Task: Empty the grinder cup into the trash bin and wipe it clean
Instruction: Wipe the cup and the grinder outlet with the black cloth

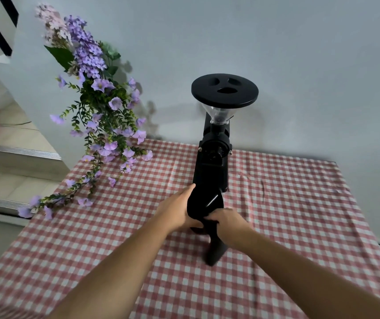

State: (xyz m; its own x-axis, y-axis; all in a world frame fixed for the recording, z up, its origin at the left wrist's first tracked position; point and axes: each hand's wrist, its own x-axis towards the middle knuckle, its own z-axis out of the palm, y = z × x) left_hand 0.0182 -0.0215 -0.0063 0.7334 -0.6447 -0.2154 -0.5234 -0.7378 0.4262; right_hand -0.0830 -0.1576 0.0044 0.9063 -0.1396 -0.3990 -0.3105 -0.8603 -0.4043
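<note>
The black grinder cup (pixel 204 201) is tilted just in front of the base of the black coffee grinder (pixel 212 157). My left hand (pixel 176 209) wraps around the cup's left side. My right hand (pixel 227 223) grips a black cloth (pixel 214 247) pressed against the cup's near edge, and the cloth's tail hangs down toward the table. The inside of the cup is hidden by the cloth and my hands. No trash bin is in view.
The grinder stands at the back middle of a table with a red and white checked cloth (pixel 299 215), close to the grey wall. A spray of purple artificial flowers (pixel 99 125) droops over the table's back left corner. Steps lie off to the left.
</note>
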